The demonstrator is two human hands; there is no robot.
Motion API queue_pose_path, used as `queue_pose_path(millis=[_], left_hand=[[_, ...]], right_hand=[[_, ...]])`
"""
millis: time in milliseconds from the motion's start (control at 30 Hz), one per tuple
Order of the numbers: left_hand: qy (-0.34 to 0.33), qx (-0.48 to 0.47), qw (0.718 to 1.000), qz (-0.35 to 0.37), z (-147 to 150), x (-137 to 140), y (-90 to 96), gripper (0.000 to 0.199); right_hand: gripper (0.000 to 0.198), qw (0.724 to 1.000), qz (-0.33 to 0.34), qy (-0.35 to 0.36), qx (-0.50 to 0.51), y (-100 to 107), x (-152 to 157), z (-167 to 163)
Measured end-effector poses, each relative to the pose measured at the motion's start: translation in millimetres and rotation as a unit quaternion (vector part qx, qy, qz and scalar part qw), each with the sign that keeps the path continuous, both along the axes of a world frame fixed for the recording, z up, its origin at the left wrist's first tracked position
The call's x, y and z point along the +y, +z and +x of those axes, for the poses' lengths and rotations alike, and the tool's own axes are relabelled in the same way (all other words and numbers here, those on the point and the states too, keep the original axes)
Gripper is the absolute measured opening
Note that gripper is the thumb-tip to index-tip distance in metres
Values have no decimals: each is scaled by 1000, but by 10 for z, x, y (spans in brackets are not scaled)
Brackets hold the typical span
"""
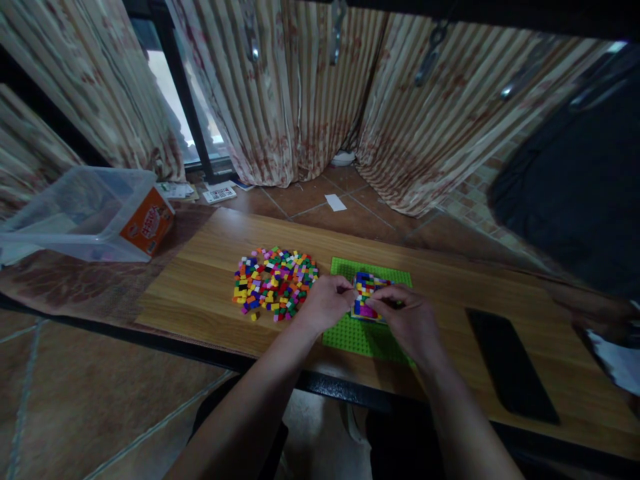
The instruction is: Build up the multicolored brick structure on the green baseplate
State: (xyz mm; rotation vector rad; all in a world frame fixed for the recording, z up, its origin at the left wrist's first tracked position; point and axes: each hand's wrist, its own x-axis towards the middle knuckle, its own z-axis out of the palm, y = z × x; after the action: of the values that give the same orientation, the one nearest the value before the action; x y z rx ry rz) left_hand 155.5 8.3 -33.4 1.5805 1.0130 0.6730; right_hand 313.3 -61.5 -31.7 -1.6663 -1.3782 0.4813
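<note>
Toy-brick model (pixel 365 311) sits between left hand (pixel 327 301) at nine o'clock and right hand (pixel 411 319) at four; whether either pinches anything, I cannot tell. Pressing straight down should work best.

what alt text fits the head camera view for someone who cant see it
A person's left hand and right hand are at a multicoloured brick build on a green baseplate. Loose bricks lie in a pile to the left on the wooden tabletop, a dark flat object to the right.
</note>
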Motion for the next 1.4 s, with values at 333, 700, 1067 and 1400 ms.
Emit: queue_pose_path(millis=[333,700,1067,1400], left_hand=[[1,-5,1000,3,-77,57,6,21],[109,22,991,76,-1018,378,221,13],[-42,306,929,206,-861,157,238,15],[-40,406,886,219,-749,104,265,15]], right_hand=[[20,989,-3,-55,138,112,14,64],[21,988,18,-104,114,150,17,-9],[21,993,24,-84,76,93,40,-47],[21,995,28,-76,54,159,25,-94]])
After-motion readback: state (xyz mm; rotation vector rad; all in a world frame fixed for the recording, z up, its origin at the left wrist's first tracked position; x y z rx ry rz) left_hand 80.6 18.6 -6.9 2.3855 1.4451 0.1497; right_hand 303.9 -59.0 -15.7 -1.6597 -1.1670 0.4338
